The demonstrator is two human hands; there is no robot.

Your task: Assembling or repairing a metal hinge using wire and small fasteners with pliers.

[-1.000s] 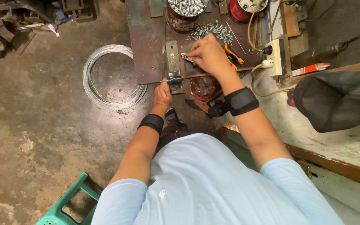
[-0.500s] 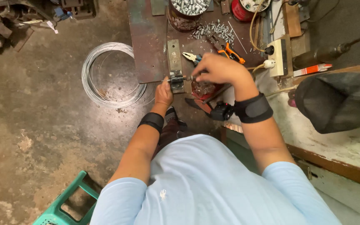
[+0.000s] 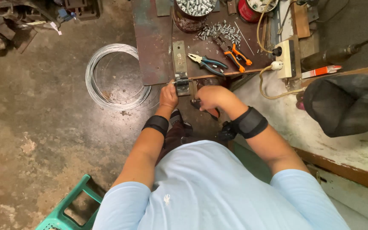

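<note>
Wire (image 3: pixel 170 84) pinched in left hand (image 3: pixel 168 96) at the jig (image 3: pixel 181 81) on the worktop's (image 3: pixel 154 51) front edge. Right hand (image 3: pixel 207 97) curls below that edge; grip hidden, cannot tell. Best kept taut, fed straight from coil (image 3: pixel 116 76).

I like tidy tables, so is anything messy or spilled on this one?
Yes. A heap of small silver screws lies loose on the rusty metal table, beside the can of screws as if spilled. The blue-handled pliers and orange-handled pliers lie crosswise. A loose wire coil sits on the floor.
</note>
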